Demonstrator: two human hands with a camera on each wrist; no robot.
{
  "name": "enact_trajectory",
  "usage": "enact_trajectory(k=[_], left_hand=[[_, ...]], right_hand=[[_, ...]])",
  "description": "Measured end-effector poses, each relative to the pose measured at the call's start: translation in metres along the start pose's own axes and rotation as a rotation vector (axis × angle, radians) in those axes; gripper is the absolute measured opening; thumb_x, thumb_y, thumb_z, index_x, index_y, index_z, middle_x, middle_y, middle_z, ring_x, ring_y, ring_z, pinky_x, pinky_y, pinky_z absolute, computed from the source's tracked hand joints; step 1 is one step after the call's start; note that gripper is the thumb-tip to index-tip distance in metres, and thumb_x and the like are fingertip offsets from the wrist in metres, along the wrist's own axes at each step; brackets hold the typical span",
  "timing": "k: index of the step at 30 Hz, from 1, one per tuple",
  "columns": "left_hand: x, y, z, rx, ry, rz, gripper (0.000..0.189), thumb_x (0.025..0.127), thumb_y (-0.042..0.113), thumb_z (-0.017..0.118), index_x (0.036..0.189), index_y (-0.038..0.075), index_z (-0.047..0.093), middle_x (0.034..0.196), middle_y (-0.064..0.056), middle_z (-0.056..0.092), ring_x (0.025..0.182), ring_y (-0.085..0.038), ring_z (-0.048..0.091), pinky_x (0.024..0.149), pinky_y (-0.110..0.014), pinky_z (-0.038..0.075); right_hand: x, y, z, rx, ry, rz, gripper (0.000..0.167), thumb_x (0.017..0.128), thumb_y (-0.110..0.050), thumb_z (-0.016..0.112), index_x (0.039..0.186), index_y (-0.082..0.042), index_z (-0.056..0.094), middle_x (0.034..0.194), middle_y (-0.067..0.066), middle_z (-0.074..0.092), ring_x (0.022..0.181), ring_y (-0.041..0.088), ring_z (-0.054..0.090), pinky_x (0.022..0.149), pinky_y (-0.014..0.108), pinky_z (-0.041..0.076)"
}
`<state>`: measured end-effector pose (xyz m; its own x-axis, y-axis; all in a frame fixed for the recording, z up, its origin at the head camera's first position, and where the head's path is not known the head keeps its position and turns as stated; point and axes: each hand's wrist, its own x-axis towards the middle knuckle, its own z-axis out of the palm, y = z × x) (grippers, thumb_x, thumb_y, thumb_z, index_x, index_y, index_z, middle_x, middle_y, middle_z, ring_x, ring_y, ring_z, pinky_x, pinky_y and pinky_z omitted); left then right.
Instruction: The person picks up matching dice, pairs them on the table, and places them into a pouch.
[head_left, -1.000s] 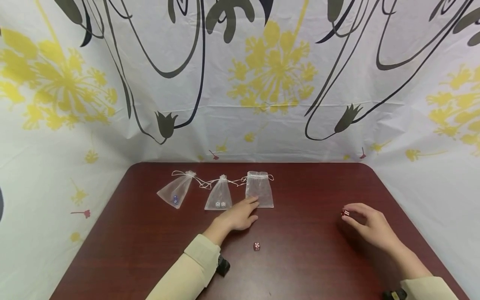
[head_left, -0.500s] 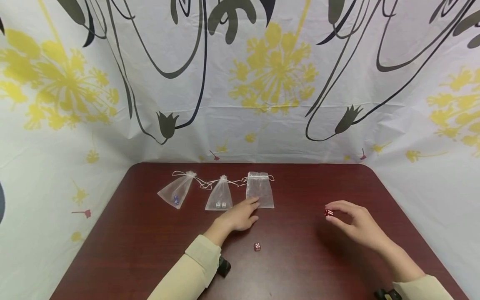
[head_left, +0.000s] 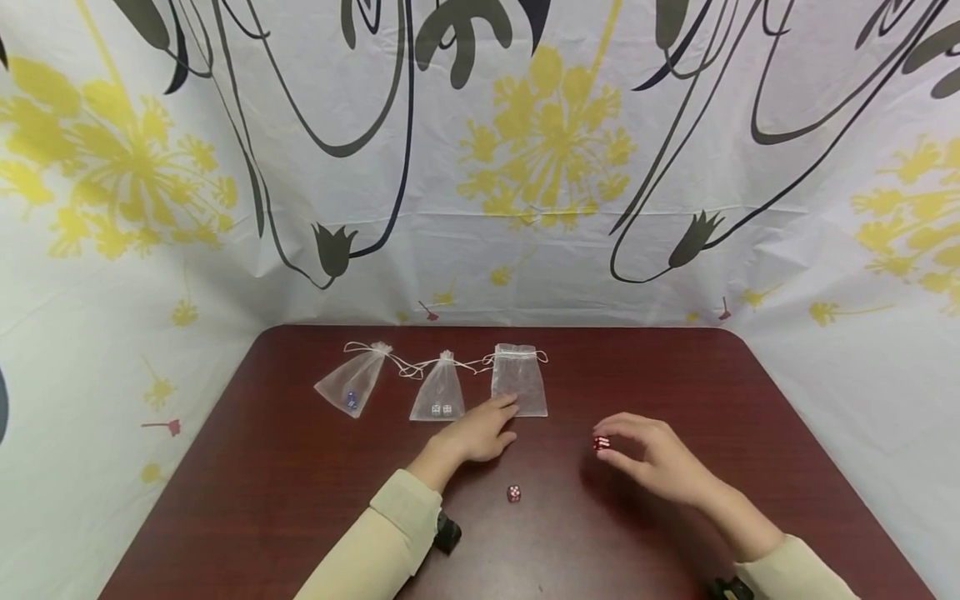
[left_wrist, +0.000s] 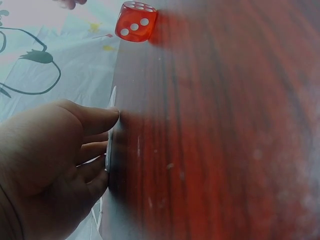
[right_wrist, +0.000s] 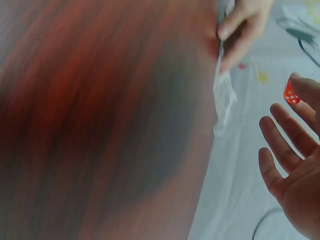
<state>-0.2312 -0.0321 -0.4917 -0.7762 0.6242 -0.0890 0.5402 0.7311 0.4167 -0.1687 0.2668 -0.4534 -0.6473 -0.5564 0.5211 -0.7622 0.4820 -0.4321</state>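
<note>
My right hand (head_left: 660, 462) pinches a red die (head_left: 602, 443) between thumb and index finger, held above the table; the right wrist view shows the same die (right_wrist: 291, 93) at the fingertips. Fingers extended, my left hand (head_left: 476, 431) rests on the table, its fingertips touching the lower left part of a flat white mesh drawstring bag (head_left: 528, 383). A second red die (head_left: 513, 493) lies on the table just nearer than the left hand. To the left are a mesh bag (head_left: 437, 383) with two white dice inside and another mesh bag (head_left: 352, 375) holding blue dice.
The dark red-brown table (head_left: 300, 500) has rounded far corners. A patterned white cloth (head_left: 555, 275) hangs right behind it and along its sides. The bags' white cords (head_left: 410, 367) lie close together at the far side.
My right hand has moved left across the table with the red die between its fingers, toward the mesh bag at the right of the row. My left hand has stayed in place.
</note>
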Motion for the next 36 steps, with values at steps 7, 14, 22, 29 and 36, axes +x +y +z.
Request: enact_trajectory(k=[7,14,22,29,36], left_hand=[[0.0,0.0,-0.001,-0.002,0.0,0.002,0.052,0.105,0.024,0.055,0.151,0.002,0.044,0.163,-0.01,0.032,0.151,-0.026,0.026,0.122,-0.037,0.024],[-0.001,0.002,-0.002,-0.003,0.008,0.003,0.05,0.105,0.022,0.055,0.15,0.001,0.046,0.162,-0.01,0.033,0.151,-0.027,0.027,0.121,-0.037,0.025],[-0.002,0.002,-0.002,-0.003,0.001,-0.002,0.051,0.106,0.023,0.054,0.15,0.002,0.045,0.163,-0.01,0.033,0.151,-0.026,0.027,0.121,-0.038,0.026],[-0.001,0.002,-0.005,-0.009,0.002,0.002,0.052,0.105,0.024,0.055,0.151,0.001,0.045,0.163,-0.01,0.032,0.151,-0.026,0.026,0.121,-0.038,0.026],[-0.001,0.003,-0.005,-0.049,0.019,0.006,0.051,0.105,0.024,0.055,0.148,-0.001,0.047,0.161,-0.013,0.035,0.15,-0.028,0.03,0.121,-0.039,0.026]], right_hand=[[0.011,-0.015,0.031,0.116,-0.094,-0.021,0.027,0.087,-0.004,0.079,0.108,-0.018,0.071,0.105,-0.001,0.07,0.098,0.013,0.068,0.088,0.017,0.05],[0.01,-0.02,0.06,0.069,-0.211,-0.005,0.016,0.089,-0.01,0.079,0.104,-0.01,0.074,0.108,-0.001,0.069,0.101,0.012,0.065,0.086,0.034,0.056],[0.009,-0.021,0.077,-0.054,-0.302,-0.024,0.019,0.086,-0.023,0.083,0.102,-0.014,0.076,0.115,0.001,0.066,0.107,0.016,0.061,0.089,0.039,0.054],[0.01,-0.018,0.078,-0.078,-0.303,-0.029,0.022,0.085,-0.025,0.084,0.102,-0.013,0.076,0.115,0.001,0.066,0.106,0.015,0.061,0.087,0.038,0.054],[0.012,-0.022,0.071,-0.026,-0.26,0.049,0.021,0.087,-0.023,0.082,0.104,-0.014,0.075,0.115,0.0,0.066,0.107,0.014,0.061,0.089,0.04,0.054]])
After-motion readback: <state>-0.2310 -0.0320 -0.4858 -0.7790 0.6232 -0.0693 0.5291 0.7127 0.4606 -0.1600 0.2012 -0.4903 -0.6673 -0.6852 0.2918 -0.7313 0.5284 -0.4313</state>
